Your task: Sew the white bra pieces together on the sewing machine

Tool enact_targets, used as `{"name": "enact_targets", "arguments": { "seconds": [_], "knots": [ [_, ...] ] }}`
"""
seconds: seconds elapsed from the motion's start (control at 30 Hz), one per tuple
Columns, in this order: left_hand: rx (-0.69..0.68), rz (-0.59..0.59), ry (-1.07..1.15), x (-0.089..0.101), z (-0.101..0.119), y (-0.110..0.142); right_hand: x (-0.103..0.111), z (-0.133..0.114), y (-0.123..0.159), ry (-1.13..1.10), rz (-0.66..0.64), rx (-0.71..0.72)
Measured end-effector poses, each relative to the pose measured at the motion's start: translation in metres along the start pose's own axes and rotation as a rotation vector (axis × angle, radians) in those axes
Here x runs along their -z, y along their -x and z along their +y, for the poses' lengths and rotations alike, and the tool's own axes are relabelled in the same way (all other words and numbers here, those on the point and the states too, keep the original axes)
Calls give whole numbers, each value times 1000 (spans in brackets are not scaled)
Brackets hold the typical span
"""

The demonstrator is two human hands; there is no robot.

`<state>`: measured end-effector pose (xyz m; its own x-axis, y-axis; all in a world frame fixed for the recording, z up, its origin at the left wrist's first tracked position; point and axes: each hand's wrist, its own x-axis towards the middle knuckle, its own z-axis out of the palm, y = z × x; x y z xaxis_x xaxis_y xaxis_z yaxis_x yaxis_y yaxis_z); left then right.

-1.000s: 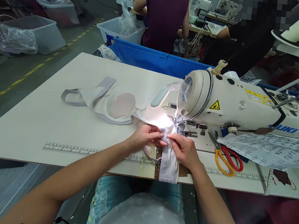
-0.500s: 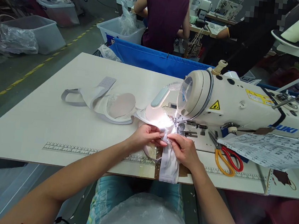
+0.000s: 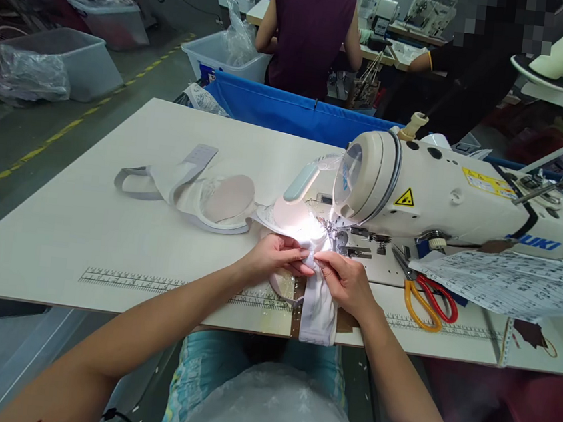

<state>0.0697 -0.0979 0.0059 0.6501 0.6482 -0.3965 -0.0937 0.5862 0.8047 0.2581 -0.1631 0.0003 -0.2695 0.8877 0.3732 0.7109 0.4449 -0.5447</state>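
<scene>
A white bra lies across the table, one cup and a strap spread out to the left. Its other end runs beneath the lit needle area of the sewing machine. My left hand is closed on the bra's edge just in front of the needle. Close beside it, my right hand pinches the same fabric between thumb and finger. From there the bra's side band hangs down over the table's front edge. Glare hides the stitching point.
Right of my hands lie scissors with red and orange handles, and a handwritten sheet. A printed ruler runs along the table's front. Behind the table hangs a blue cloth bin; a person in a purple top sits beyond.
My hands and the bra stay in place. In the background, the person in the purple top has shifted their arms.
</scene>
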Motion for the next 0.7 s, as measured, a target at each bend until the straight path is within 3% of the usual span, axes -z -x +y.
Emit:
{"name": "enact_targets", "arguments": {
  "seconds": [0.4,0.57,0.7],
  "knots": [
    [22,-52,9,4,-2,-3,0,-1,-2,27,-4,25],
    [30,-74,5,3,-1,-2,-3,-4,-1,48,29,-37],
    [22,-93,-13,3,-2,0,-6,-4,-1,70,50,17]
  ]
}}
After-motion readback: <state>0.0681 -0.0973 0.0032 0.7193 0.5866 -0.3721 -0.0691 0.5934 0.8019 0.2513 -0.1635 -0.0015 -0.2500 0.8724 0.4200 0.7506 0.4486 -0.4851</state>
